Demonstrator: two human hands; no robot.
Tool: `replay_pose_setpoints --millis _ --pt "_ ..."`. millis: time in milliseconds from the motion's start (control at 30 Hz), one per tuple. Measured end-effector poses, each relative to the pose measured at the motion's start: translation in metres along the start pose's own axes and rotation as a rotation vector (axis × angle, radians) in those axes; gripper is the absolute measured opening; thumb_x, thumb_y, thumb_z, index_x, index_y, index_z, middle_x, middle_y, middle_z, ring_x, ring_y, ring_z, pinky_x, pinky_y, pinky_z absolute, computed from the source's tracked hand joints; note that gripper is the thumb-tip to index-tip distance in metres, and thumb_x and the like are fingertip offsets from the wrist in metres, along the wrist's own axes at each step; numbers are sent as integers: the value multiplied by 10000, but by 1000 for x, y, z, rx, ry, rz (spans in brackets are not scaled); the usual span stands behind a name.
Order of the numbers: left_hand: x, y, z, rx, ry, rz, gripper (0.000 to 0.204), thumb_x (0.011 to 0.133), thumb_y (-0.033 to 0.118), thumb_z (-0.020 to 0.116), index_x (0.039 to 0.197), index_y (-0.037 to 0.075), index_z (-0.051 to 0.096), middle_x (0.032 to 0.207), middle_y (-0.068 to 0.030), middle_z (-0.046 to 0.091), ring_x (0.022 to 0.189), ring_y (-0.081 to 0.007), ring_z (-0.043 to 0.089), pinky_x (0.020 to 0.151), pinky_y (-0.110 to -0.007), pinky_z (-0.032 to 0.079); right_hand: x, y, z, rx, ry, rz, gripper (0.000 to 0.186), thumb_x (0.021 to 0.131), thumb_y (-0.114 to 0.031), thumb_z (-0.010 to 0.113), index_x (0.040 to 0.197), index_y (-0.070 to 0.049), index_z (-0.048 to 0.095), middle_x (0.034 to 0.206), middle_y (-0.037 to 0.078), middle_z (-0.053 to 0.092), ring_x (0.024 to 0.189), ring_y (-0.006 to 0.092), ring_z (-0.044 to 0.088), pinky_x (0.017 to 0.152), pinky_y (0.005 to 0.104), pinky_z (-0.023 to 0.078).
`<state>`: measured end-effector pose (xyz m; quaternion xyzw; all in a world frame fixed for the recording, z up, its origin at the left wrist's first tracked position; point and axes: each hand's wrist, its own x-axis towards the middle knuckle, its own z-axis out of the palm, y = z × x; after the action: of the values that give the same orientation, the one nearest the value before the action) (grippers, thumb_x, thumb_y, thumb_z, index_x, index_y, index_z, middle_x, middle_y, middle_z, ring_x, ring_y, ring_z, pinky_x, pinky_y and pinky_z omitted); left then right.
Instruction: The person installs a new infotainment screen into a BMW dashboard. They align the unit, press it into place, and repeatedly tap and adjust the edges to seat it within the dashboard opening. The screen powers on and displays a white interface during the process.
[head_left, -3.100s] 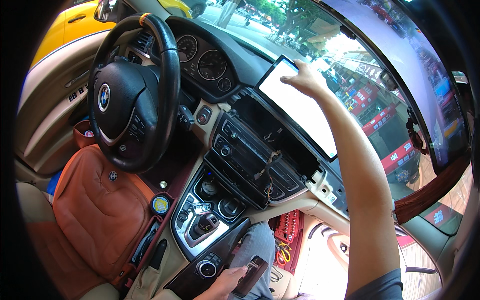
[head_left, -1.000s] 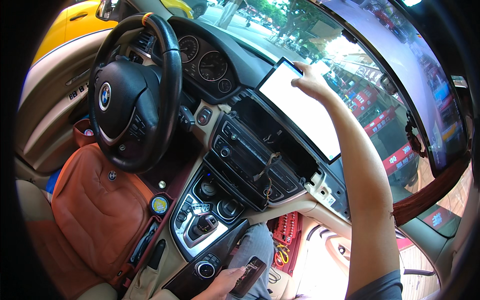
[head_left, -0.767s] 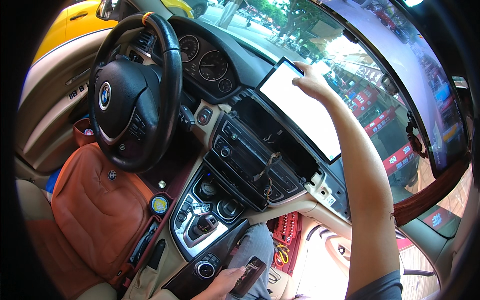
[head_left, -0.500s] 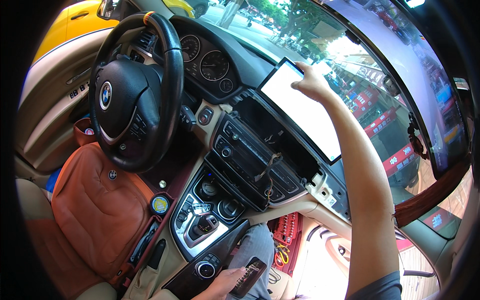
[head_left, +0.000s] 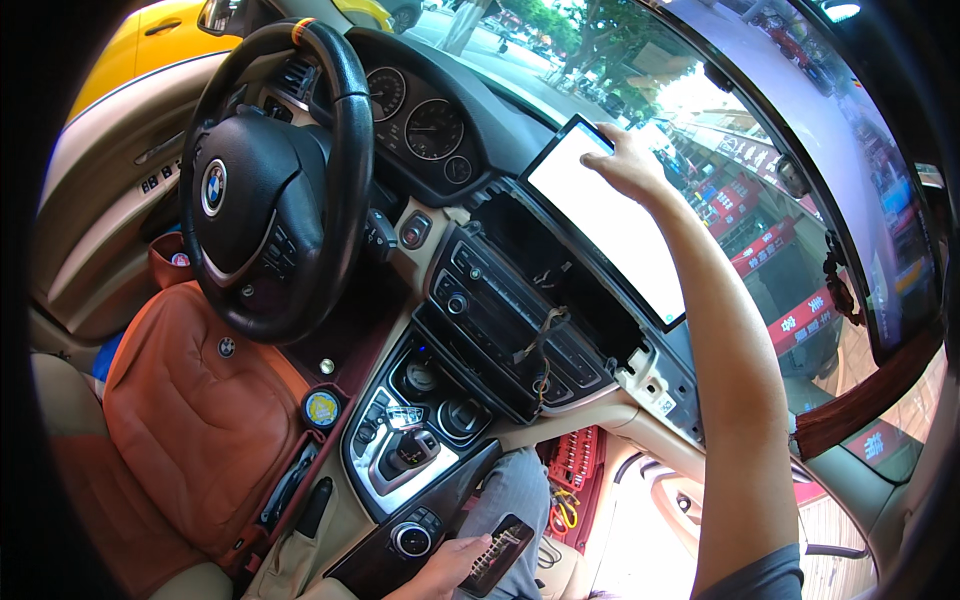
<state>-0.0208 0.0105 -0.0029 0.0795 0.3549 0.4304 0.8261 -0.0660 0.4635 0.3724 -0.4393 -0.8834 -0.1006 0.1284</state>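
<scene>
Car interior with beige trim, viewed from the front seats. Nearest, at left, is an orange leather-like seat cover [head_left: 200, 400]. At the lower edge, the left hand [head_left: 448, 568] is closed round a dark rectangular phone [head_left: 500, 556], beside a knee in grey-blue jeans [head_left: 515, 487]. Beyond stands a black-and-silver gear selector [head_left: 414, 447], then a black radio panel [head_left: 478, 290] with loose thin wires [head_left: 538, 347] hanging across it. Above that, a dark dashboard opening [head_left: 590, 300]; past it, a wide white-lit screen in a black frame [head_left: 612, 225] stands tilted. The right hand [head_left: 634, 170] is clamped on its upper end, thumb in front, fingers partly hidden behind. Hands well apart. Farthest: green trees [head_left: 600, 35] outside.

Change noted: against a second ago, the phone's display shows brighter, pale rows; the right-hand grip is materially unaltered. Judgement: work at the dashboard is paused, the phone in use.
</scene>
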Motion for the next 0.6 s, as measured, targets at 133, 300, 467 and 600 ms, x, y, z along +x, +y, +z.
replay_pose_setpoints --millis 133,300,467,600 --pt "-1 2 3 -6 15 10 366 1062 319 597 1061 -22 730 835 -42 706 680 -122 636 622 -278 492 -2 -7 7 -124 82 45 776 883 -506 670 1486 -37 530 1357 224 657 1234 369 645 1081 413 485" --pt "-2 4 5 -7 38 14 367 1060 317 599 1064 -26 729 846 -42 707 698 -124 636 637 -288 494 4 -8 9 -159 57 93 844 876 -597 678 1475 -21 534 1342 236 664 1227 373 656 1070 428 507" --pt "-7 7 5 -10 13 20 371 1058 320 597 1065 -27 728 859 -46 709 715 -126 636 651 -290 491 8 -6 16 -176 100 96 925 814 -692 722 1374 37 607 1181 237 719 1042 327 725 871 413 598" --pt "-8 9 6 -11 12 34 372 1056 325 597 1058 -23 728 864 -45 708 735 -128 638 668 -288 489 8 -7 15 -196 42 119 889 861 -643 696 1456 0 546 1294 247 685 1163 356 694 994 432 563"
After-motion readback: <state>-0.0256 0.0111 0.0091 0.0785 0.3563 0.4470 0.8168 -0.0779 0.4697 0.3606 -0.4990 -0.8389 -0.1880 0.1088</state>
